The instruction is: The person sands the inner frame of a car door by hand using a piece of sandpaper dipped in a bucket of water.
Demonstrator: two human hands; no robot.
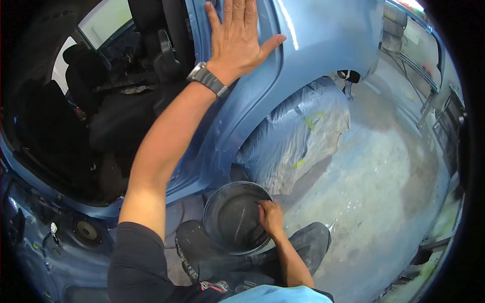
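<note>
My left hand (235, 43), a watch (208, 80) on its wrist, lies flat on the light blue car body (323, 35) beside the open doorway. Its fingers are spread and the thumb points right; the fingertips reach the top edge of the picture. Low between my legs is a round black bucket (214, 222), its inside dark with a pale streak. My right hand (272, 218) is at the bucket's right side, over the rim, with fingers curled together. Whatever they pinch, perhaps something small and dark, I cannot make out.
A crumpled, paint-dusted cover (303, 136) hangs over the wheel. Inside the doorway are dark seats (116, 111). A door panel with a round speaker (87, 230) stands at lower left. Stacked tyres (394, 25) and a metal stand (411, 76) are at far right, on grey floor (374, 177).
</note>
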